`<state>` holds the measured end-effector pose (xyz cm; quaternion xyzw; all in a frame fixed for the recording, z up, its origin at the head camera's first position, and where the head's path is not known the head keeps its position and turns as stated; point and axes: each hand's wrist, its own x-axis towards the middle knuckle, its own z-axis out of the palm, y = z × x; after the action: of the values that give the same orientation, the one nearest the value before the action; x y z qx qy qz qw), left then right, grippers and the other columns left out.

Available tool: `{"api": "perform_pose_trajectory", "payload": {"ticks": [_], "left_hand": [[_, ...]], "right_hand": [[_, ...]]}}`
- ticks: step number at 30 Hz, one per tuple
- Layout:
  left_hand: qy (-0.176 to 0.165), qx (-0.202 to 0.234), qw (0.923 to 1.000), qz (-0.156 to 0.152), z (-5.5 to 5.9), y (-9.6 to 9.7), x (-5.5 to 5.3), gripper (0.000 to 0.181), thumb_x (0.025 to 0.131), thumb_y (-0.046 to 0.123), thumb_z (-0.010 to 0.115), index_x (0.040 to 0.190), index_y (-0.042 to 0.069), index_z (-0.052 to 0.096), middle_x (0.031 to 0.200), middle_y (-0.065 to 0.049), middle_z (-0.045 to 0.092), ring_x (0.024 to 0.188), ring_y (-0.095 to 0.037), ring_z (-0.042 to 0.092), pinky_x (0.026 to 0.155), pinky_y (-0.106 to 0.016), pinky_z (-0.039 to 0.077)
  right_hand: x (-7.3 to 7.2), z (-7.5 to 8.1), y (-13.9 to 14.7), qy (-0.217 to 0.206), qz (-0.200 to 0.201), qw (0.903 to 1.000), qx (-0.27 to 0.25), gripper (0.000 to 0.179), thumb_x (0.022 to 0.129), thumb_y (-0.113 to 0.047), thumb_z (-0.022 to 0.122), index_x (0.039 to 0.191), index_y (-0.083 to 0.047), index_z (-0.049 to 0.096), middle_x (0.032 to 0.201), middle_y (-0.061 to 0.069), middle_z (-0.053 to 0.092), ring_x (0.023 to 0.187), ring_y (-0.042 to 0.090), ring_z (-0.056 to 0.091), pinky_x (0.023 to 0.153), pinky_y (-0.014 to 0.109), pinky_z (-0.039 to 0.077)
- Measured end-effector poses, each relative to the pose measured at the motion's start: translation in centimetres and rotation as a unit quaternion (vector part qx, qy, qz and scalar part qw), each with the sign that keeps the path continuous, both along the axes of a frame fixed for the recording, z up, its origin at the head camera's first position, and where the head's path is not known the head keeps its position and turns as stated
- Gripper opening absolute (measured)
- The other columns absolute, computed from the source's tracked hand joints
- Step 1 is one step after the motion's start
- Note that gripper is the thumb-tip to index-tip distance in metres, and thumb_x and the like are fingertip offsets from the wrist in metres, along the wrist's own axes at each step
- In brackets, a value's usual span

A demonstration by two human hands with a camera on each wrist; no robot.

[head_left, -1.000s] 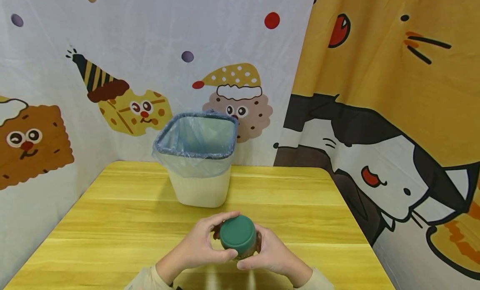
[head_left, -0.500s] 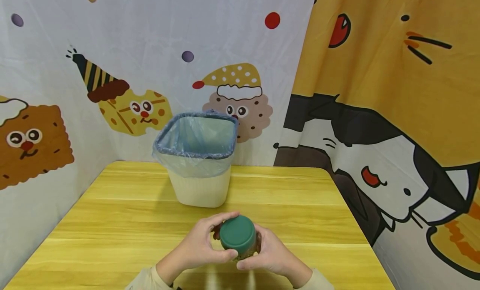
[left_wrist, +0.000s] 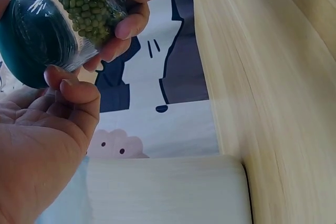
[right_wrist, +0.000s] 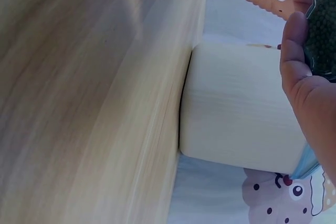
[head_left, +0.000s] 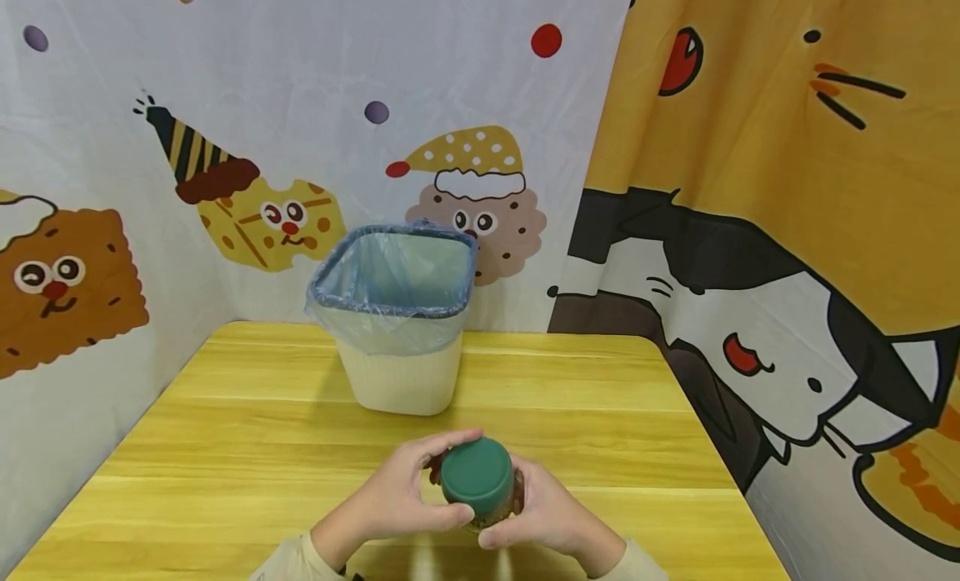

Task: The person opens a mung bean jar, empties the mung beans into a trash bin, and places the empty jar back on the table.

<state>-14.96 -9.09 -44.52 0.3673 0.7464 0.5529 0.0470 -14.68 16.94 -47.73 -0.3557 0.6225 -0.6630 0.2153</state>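
Observation:
Over the near part of the table, my two hands hold a small clear jar (left_wrist: 88, 11) with a dark green lid (head_left: 477, 478). My left hand (head_left: 401, 493) grips the lid from the left side, its thumb at the near edge and its index finger at the far edge. From the right, my right hand (head_left: 551, 510) holds the jar's body below the lid. Green beans (left_wrist: 84, 3), which look like mung beans, show through the clear wall in the left wrist view. The right wrist view catches only part of the jar at its right edge, beside my fingers.
A cream bin (head_left: 405, 381) lined with a blue plastic bag (head_left: 390, 327) stands on the wooden table (head_left: 585, 414), beyond my hands and a little left. Printed cartoon curtains (head_left: 300, 47) hang behind the table and along its sides.
The jar and its lid have dipped slightly toward me. Both hands keep nearly the same hold, with small shifts at the fingers. The bin stays where it was.

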Motion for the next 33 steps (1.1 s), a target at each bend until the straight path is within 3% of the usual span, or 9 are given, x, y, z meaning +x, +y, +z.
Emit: {"api": "perform_pose_trajectory", "payload": {"ticks": [3, 11, 16, 27, 33], "left_hand": [[-0.005, 0.003, 0.9999, -0.010, -0.1, 0.0, -0.1, 0.073, 0.089, 0.022, 0.083, 0.157, 0.022, 0.055, 0.140, 0.000, 0.072, 0.104, -0.004, 0.067, 0.082, -0.026, 0.056], [0.002, 0.012, 0.9998, -0.014, -0.8, 0.0, -0.2, 0.073, 0.089, 0.020, 0.084, 0.156, 0.021, 0.056, 0.139, -0.002, 0.072, 0.098, -0.003, 0.063, 0.076, -0.026, 0.054], [-0.013, 0.022, 0.9996, -0.015, -0.9, 0.0, -0.1, 0.073, 0.089, 0.018, 0.085, 0.156, 0.021, 0.056, 0.137, -0.002, 0.073, 0.097, -0.004, 0.062, 0.075, -0.027, 0.053], [-0.018, 0.028, 0.9993, -0.016, -1.0, 0.0, 0.0, 0.073, 0.090, 0.018, 0.085, 0.156, 0.023, 0.056, 0.139, -0.003, 0.073, 0.094, -0.004, 0.060, 0.073, -0.024, 0.051], [-0.022, 0.026, 0.9994, -0.009, -1.0, -0.1, 0.0, 0.072, 0.090, 0.017, 0.084, 0.156, 0.022, 0.056, 0.137, -0.002, 0.073, 0.097, -0.005, 0.062, 0.075, -0.025, 0.052]], "right_hand": [[0.1, 0.0, 0.0, 0.002, -0.006, 1.0000, 0.002, 0.069, 0.093, -0.009, 0.081, 0.155, -0.007, 0.050, 0.146, 0.014, 0.066, 0.129, 0.021, 0.068, 0.108, 0.033, 0.058], [0.7, -0.2, -0.2, 0.010, -0.046, 0.9989, 0.007, 0.072, 0.090, 0.002, 0.080, 0.155, -0.007, 0.051, 0.147, 0.017, 0.066, 0.129, 0.020, 0.068, 0.107, 0.030, 0.057], [1.0, 0.1, -0.2, -0.019, -0.071, 0.9965, 0.040, 0.073, 0.090, -0.003, 0.083, 0.155, -0.016, 0.053, 0.148, 0.012, 0.066, 0.131, 0.020, 0.067, 0.107, 0.030, 0.056], [1.3, 0.4, -0.3, -0.046, -0.080, 0.9937, 0.064, 0.071, 0.091, -0.007, 0.083, 0.155, -0.020, 0.054, 0.148, 0.010, 0.066, 0.131, 0.019, 0.067, 0.104, 0.030, 0.058], [1.2, 0.3, -0.4, -0.037, -0.087, 0.9933, 0.067, 0.073, 0.090, -0.006, 0.084, 0.155, -0.020, 0.053, 0.148, 0.010, 0.066, 0.132, 0.020, 0.066, 0.107, 0.031, 0.056]]}}
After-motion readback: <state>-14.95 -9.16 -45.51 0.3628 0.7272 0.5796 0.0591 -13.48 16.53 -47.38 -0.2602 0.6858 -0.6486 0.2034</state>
